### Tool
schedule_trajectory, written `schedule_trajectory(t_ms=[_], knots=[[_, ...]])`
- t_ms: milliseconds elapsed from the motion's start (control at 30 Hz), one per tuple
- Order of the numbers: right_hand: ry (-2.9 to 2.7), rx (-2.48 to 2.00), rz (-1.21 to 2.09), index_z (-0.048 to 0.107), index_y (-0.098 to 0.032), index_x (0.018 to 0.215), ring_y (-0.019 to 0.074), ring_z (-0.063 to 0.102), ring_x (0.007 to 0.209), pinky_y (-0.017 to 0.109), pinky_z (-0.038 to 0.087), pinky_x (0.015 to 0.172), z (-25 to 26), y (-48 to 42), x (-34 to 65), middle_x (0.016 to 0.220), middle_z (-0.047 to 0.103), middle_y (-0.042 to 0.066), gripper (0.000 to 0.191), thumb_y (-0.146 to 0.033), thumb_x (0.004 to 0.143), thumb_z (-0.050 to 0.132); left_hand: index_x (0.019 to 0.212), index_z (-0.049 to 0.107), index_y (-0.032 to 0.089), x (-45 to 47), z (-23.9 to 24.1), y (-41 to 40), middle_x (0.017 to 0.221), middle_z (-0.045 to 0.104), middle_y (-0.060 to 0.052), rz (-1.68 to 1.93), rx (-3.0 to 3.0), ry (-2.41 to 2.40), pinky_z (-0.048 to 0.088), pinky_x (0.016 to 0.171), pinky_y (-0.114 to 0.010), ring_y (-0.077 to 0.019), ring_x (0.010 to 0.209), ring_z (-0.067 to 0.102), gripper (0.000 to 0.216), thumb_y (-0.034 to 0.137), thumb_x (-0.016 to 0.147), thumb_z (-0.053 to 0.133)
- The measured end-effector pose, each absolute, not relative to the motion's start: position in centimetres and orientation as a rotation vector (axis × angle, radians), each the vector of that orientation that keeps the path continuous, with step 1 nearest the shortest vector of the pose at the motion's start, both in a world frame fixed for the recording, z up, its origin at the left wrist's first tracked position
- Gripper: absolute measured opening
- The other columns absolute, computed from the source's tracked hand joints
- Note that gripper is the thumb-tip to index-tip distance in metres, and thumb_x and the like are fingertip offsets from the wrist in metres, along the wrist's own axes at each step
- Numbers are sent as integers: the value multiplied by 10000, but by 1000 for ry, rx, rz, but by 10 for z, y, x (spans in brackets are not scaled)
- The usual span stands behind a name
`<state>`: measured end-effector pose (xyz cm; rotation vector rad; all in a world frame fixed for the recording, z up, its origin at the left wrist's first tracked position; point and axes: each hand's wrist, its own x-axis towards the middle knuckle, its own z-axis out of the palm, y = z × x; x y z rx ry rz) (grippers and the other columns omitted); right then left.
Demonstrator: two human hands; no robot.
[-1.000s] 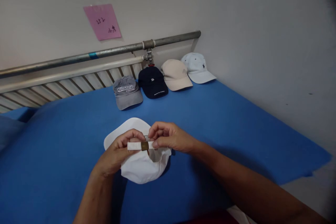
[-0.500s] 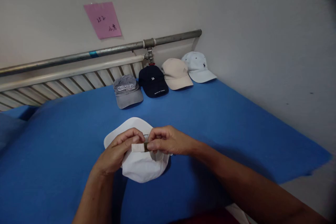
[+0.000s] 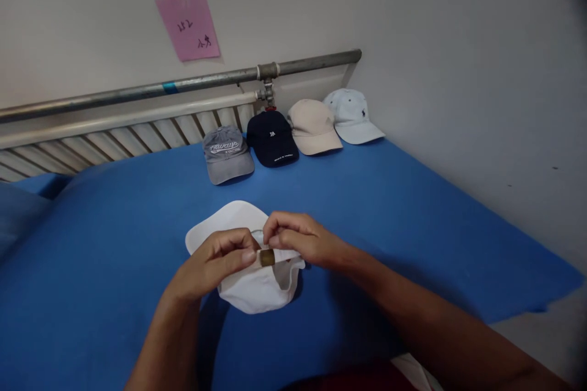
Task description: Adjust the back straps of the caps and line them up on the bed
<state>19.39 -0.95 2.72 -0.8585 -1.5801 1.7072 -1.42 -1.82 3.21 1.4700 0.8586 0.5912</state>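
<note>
A white cap (image 3: 250, 284) lies on the blue sheet (image 3: 114, 244) in front of me, its brim pointing away. Both hands hold its back strap just above the cap. My left hand (image 3: 213, 263) pinches the strap from the left, thumb and forefinger pressed together. My right hand (image 3: 298, 241) pinches it from the right, fingers curled. Between the two hands sits a small brass-coloured buckle (image 3: 266, 257) on the white strap.
Several caps sit in a row at the far edge of the blue sheet: grey (image 3: 225, 153), navy (image 3: 271, 137), beige (image 3: 312, 126), pale blue (image 3: 352, 115). Behind them run a metal pipe (image 3: 183, 82) and a slatted rail. A pink note (image 3: 189, 27) hangs on the wall.
The hands have closed in on the buckle, so the length of strap showing left of it a second ago is now covered by my left fingers. The view shifted slightly.
</note>
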Motion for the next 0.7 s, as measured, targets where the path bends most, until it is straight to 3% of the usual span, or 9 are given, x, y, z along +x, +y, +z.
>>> schedule_trajectory(t_ms=[267, 567, 700], knots=[[-1690, -787, 1673, 599, -182, 865, 115, 521, 753, 237, 394, 678, 32, -8, 208, 793, 591, -22, 227, -118, 648, 620, 714, 569, 152, -17, 31, -17, 662, 529, -1, 579, 1455, 877, 299, 540, -230, -106, 593, 418, 278, 403, 774, 672], [-1661, -731, 1596, 590, -179, 842, 102, 528, 728, 244, 409, 709, 29, -9, 203, 771, 590, -32, 174, -150, 686, 662, 710, 565, 151, -14, 32, -18, 666, 529, 10, 582, 1461, 880, 295, 525, -218, -93, 587, 410, 214, 329, 782, 659], [-1796, -830, 1566, 615, -167, 798, 108, 507, 708, 238, 390, 670, 34, -9, 203, 733, 584, -26, 152, -296, 752, 683, 691, 583, 147, -13, 33, -19, 672, 556, 6, 610, 1467, 890, 322, 535, -210, -91, 600, 447, 192, 293, 779, 671]])
